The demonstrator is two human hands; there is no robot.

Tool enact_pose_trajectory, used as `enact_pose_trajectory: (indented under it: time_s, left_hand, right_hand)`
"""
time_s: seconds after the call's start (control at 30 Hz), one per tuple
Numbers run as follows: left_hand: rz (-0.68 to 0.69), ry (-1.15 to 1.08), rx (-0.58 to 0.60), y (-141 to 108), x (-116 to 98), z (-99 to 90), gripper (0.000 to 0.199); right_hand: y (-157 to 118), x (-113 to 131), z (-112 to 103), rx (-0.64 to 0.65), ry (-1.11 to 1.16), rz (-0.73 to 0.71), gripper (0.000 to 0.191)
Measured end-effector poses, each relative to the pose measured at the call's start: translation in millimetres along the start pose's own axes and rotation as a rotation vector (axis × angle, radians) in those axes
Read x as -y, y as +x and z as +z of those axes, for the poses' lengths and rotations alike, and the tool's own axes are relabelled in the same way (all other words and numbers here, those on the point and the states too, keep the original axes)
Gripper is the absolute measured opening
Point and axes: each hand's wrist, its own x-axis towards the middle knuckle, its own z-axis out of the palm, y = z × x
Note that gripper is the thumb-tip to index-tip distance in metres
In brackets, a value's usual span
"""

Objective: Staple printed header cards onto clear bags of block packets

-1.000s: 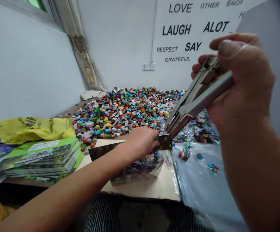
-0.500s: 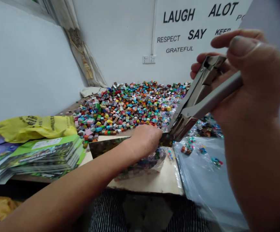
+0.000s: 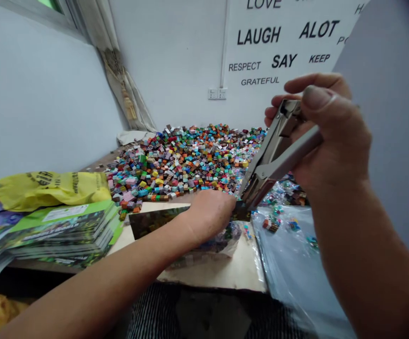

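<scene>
my right hand (image 3: pixel 331 136) clenches a plier stapler (image 3: pixel 273 153) onto the printed card (image 3: pixel 155 222) topping the bag (image 3: pixel 218 242); my left hand (image 3: pixel 208 216) presses it steady, fingers hidden.

Soft even light, faint shadows, wide-lens bending at edges.

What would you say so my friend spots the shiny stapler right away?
Find the big heap of tiny colourful blocks. In front of it, a right hand grips a silver hand stapler. It is the only shiny metal tool, its nose on a dark printed card.
</scene>
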Motion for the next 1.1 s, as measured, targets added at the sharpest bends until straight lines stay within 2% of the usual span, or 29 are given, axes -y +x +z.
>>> enact_pose_trajectory:
  time_s: [0.43, 0.57, 0.7, 0.8, 0.97, 1.1]
  left_hand:
    - [0.017, -0.004, -0.001, -4.0, -6.1, -1.6, 0.023]
    - [0.012, 0.002, 0.003, -3.2, -6.0, -3.1, 0.025]
    - [0.044, 0.031, -0.031, -3.7, -6.4, 1.3, 0.026]
    - [0.059, 0.018, -0.066, -5.8, -7.0, 5.6, 0.025]
    - [0.080, -0.052, -0.086, -7.9, -5.9, 7.6, 0.024]
    - [0.078, -0.053, -0.120, -4.6, -2.4, 12.4, 0.023]
  right_hand:
    - [-4.5, -3.7, 1.5, 0.022, -0.017, 0.042, 0.022]
    - [-0.9, -6.8, 6.4, 0.073, -0.007, 0.063, 0.027]
    - [9.8, -22.5, 1.6, -0.010, 0.000, 0.119, 0.037]
    - [11.2, -32.6, -9.9, -0.047, 0.013, 0.175, 0.036]
    - [-6.2, -34.0, -18.6, 0.026, 0.045, 0.157, 0.025]
    - [-31.5, -39.0, -11.1, 0.181, -0.046, 0.201, 0.036]
